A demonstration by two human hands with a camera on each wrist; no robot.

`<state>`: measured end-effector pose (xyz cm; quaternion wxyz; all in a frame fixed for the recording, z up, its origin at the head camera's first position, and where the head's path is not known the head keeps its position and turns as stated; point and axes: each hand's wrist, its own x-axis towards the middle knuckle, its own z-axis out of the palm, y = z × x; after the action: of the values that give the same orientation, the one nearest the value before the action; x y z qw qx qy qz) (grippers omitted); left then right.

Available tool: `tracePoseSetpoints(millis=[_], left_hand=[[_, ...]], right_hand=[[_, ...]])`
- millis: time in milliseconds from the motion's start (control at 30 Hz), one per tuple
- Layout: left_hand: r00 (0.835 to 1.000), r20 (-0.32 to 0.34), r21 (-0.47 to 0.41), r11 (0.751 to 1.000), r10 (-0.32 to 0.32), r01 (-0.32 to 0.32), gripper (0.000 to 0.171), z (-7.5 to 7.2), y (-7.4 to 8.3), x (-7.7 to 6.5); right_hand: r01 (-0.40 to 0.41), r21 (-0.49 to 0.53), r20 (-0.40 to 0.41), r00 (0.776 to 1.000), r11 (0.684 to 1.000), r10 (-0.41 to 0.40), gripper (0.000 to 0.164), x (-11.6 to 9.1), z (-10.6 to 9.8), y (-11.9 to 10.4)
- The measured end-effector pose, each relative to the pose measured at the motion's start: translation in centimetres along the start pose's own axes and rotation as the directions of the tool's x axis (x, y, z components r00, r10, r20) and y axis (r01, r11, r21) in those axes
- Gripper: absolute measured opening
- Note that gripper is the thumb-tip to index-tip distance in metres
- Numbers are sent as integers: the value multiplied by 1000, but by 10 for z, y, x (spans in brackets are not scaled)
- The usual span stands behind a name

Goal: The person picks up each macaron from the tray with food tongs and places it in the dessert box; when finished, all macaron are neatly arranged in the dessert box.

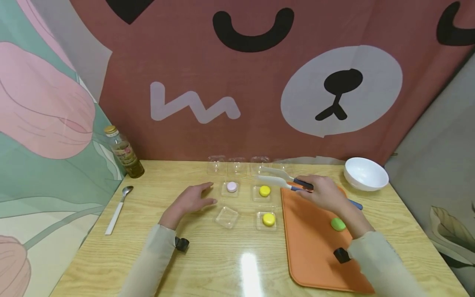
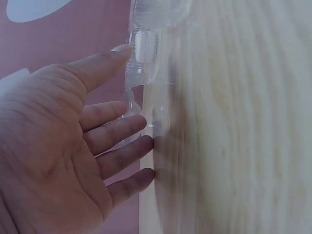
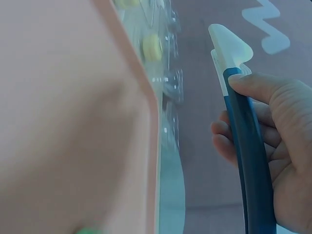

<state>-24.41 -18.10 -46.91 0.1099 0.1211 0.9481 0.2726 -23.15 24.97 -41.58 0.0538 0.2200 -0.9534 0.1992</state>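
My right hand [image 1: 322, 193] grips a pair of tongs [image 1: 273, 180] with pale tips and dark blue handles above the orange tray [image 1: 309, 260]. The tips are apart and hold nothing. A green macaron [image 1: 338, 224] lies on the tray under my right forearm. My left hand [image 1: 190, 201] holds nothing, its fingers extended beside a clear plastic box base [image 1: 227, 218]. Near its fingertips a lavender macaron [image 1: 231, 187] sits in another clear base. One yellow macaron [image 1: 264, 191] and a second yellow macaron [image 1: 269, 219] sit in clear bases to the right.
Several clear plastic lids [image 1: 237, 166] stand along the back edge by the bear-print cloth [image 1: 259, 115]. A white bowl [image 1: 366, 174] is at the back right. On the left are a bottle [image 1: 127, 154] with a gold cap and a spoon [image 1: 118, 212] with a white handle.
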Motion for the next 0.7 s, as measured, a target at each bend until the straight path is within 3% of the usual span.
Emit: tracePoseSetpoints(millis=[167,500,700], left_hand=[[1000,17,-4,1000,7,-7,69,-2,-2,-14],[999,15,-34,999,32,-32,64,5,-1,-32],[999,28,-80,996,40,-38,77,11,2,-40]], right_hand=[[-13,-30,-34,999,999,12,41,-23,-10,13],[-91,-31,-17,996,995,91,39,-63,-24,33],[-133,-69,-53,990,989,129,40,-92,-26,43]])
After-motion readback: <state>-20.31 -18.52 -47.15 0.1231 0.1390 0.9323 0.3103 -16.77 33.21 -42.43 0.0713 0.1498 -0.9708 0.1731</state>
